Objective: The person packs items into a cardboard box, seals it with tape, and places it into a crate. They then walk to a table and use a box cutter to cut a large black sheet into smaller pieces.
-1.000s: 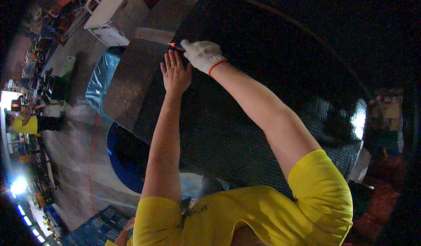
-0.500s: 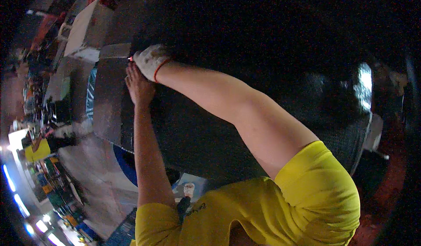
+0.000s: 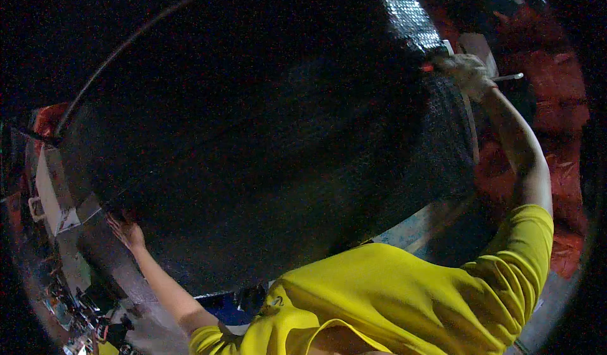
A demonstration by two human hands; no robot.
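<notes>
A wide, dark sheet (image 3: 253, 159) with a bubble-like texture spreads in front of me. My left hand (image 3: 129, 231), bare, lies with its fingers stretched out on the sheet's left end, next to a grey strip of surface. Far to the right, my right hand (image 3: 468, 75) wears a whitish work glove with its fingers curled closed at the sheet's right edge. A small red thing (image 3: 427, 68) shows at its fingertips; its kind is too dark to make out. Beside that hand, bright light glints off a bubbled patch of the sheet (image 3: 410, 18).
A white box (image 3: 55, 187) stands beyond my left hand. A thin white rod (image 3: 509, 77) sticks out past my right wrist. Reddish-orange wrapped bundles (image 3: 566, 181) fill the right side. A curved bar (image 3: 120, 51) rims the far left.
My right hand has swung from beside the left hand across to the sheet's far right edge. My left hand remains at the left end. My view has turned to the right.
</notes>
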